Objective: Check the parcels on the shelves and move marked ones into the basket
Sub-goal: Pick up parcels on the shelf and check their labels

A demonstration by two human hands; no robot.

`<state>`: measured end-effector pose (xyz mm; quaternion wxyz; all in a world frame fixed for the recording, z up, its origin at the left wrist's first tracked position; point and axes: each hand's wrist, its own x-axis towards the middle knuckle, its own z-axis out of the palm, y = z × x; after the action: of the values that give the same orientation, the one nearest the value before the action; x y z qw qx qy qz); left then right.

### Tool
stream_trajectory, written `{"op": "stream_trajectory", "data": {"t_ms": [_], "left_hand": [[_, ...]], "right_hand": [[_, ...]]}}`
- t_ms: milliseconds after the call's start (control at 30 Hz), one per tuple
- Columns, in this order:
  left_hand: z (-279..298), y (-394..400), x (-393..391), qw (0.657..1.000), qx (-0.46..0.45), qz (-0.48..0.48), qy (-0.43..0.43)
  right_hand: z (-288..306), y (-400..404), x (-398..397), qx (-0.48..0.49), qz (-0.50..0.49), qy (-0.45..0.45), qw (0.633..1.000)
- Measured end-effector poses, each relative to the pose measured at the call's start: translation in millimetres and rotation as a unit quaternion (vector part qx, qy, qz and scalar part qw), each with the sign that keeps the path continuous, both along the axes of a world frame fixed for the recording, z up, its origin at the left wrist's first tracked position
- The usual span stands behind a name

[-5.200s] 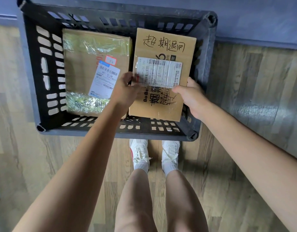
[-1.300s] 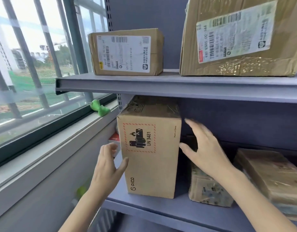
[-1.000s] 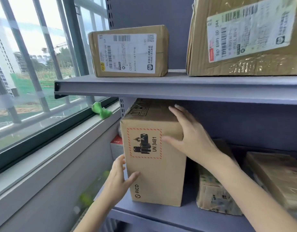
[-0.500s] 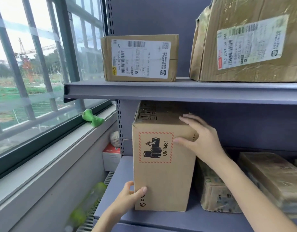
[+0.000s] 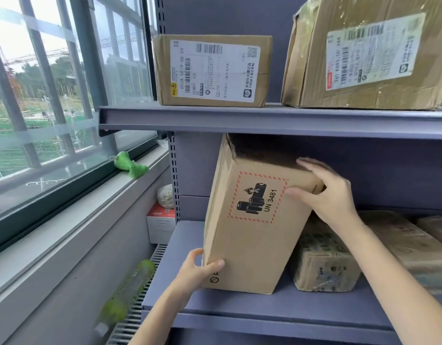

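1. Grey shelving unit beside a window; lower shelf (image 5: 239, 307) carries the tall carton (image 5: 249, 235).
2. Left hand (image 5: 197, 272) clasps its bottom-left corner; right hand (image 5: 327, 195) its top-right edge.
3. Carton tilted, near the shelf's front-left corner.

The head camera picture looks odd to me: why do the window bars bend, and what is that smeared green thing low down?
Head view: wide-angle lens bows the window bars and shelf edge; the green object is blurred beyond identifying; daylight washes out the sky, while the tilted box stays sharp.
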<state>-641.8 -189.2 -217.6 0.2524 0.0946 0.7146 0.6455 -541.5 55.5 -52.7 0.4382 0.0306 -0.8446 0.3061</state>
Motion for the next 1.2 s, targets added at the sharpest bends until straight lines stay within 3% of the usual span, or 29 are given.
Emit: {"op": "stream_trajectory", "data": {"t_ms": [233,567,700,833,1033,1200], "left_hand": [[40,-41,-11,0.988,0.019,0.112,0.106],[91,-104,-18,0.929,-0.027,0.239,0.282],[93,-102,-5,0.904,-0.065,0.249,0.342],[83,-95,7,0.888,-0.073,0.268,0.366],[50,-84,32,0.892,-0.084,0.286,0.34],[39,-87,34,0.902,-0.041,0.311,0.297]], "right_hand": [[-31,-7,13,-0.083,-0.039,0.03,0.995],[-128,-56,31,-0.336,0.026,-0.102,0.936],[-154,-72,34,-0.357,0.026,-0.165,0.919],[-166,-69,33,-0.29,-0.016,-0.234,0.928],[-164,-59,23,-0.238,-0.063,-0.302,0.921],[-162,-53,19,-0.294,-0.011,-0.334,0.895]]}}
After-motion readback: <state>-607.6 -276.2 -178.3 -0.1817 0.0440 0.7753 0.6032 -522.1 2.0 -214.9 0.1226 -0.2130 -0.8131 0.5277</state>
